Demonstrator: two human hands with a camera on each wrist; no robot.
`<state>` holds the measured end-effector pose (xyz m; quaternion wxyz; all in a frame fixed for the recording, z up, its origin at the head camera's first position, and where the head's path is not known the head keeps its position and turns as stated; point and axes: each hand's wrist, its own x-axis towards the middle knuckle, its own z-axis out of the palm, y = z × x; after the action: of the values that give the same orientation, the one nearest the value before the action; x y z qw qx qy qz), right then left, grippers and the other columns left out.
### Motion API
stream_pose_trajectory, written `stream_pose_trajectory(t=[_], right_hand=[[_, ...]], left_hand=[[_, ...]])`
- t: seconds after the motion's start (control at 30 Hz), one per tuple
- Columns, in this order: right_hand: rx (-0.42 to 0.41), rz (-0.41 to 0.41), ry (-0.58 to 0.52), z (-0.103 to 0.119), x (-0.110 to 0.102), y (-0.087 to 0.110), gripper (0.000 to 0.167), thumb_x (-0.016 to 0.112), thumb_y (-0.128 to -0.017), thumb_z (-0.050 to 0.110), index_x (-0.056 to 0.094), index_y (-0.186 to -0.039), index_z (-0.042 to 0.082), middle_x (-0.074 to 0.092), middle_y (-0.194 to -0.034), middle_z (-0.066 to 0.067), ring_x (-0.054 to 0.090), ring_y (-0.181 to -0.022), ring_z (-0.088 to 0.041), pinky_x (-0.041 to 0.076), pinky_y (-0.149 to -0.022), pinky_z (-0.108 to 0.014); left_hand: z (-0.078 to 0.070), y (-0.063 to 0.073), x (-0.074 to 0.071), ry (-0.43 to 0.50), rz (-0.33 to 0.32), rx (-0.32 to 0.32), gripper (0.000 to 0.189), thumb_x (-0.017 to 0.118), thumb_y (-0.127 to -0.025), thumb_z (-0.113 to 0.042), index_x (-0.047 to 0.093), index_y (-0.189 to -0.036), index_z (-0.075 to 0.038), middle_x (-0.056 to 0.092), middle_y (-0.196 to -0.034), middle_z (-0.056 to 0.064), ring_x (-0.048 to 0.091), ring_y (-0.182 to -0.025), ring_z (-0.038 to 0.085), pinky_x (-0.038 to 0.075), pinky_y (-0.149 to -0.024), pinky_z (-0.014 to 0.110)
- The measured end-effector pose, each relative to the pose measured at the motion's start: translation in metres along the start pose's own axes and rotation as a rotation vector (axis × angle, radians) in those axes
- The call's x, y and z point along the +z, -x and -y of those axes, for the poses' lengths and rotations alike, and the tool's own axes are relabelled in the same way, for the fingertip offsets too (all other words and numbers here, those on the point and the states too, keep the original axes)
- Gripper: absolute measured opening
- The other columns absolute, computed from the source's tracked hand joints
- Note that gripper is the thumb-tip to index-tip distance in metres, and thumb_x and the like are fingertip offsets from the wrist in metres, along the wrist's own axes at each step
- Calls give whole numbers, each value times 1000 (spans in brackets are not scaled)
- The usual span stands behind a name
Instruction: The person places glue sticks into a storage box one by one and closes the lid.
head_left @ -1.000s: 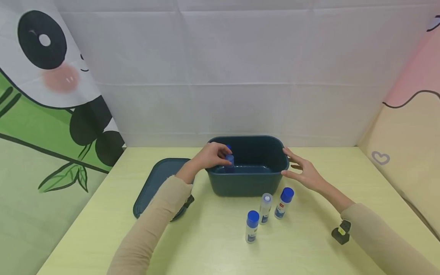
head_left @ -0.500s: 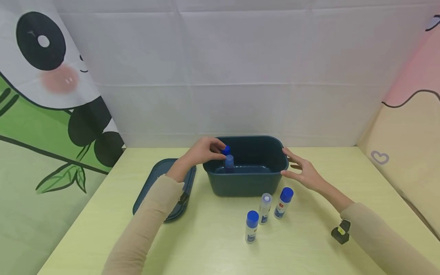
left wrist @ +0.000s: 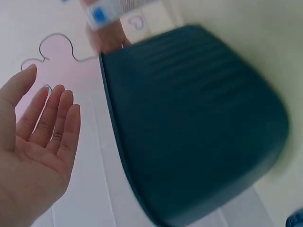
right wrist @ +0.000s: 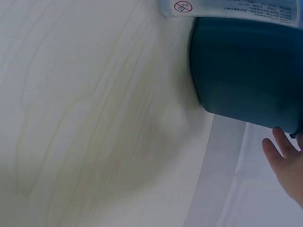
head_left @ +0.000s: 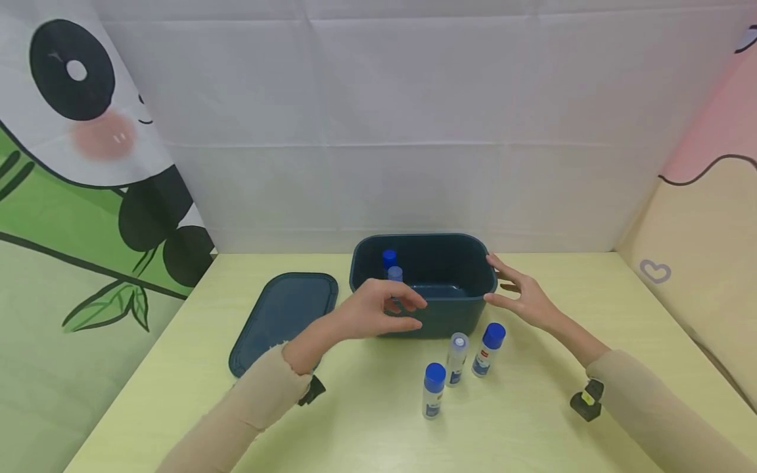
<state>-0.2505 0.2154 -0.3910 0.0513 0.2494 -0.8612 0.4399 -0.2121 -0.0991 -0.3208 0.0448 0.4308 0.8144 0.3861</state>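
Observation:
My left hand (head_left: 375,310) hovers before the front left of a dark teal bin (head_left: 437,318), fingers apart and holding nothing; the left wrist view shows its palm. Inside the bin's left end stand two glue sticks, one with a blue cap (head_left: 389,258) and one with a paler translucent top (head_left: 395,272); their lower parts are hidden. My right hand (head_left: 527,301) touches the bin's right end with spread fingers. On the table in front stand a blue-capped glue stick (head_left: 433,394), a clear-topped glue stick (head_left: 456,361) and another blue-capped glue stick (head_left: 487,351).
A flat dark teal lid (head_left: 286,318) lies on the pale wood-look table (head_left: 367,420), left of the bin and partly behind my left forearm. A white cloth backdrop (head_left: 414,131) rises behind the table, with printed cloths at both sides.
My left hand has let go of the glue stick in the bin, lifted out over the left rim and moved right and nearer to the front. My right hand keeps its place.

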Motion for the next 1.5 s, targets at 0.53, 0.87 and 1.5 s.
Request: stream_pose_trajectory(t=[0.53,0.87,1.5], right_hand=[[-14,-3,-18,2,2,-1,70,63,-84,12,25,-143,6,18,-148,-18,38,-121,-44,35,-95,-57],[0,-2,-2,29,-1,3,69,61,-83,2,24,-141,-4,18,-145,-27,38,-118,-49,35,-93,-59],[7,2,-13,3,3,-2,70,62,-85,12,25,-144,7,18,-148,-17,38,-122,-44,34,-96,-56]], left_hand=[[-4,24,55,194,145,-27,35,73,-77,-17,64,-108,-6,66,-104,2,57,-90,0,52,-75,25],[-2,25,59,217,139,-20,35,73,-76,-14,64,-108,-2,66,-102,4,57,-87,0,51,-73,20],[-21,7,6,227,30,92,29,70,-79,-6,64,-106,1,66,-102,11,62,-85,8,52,-76,27]])
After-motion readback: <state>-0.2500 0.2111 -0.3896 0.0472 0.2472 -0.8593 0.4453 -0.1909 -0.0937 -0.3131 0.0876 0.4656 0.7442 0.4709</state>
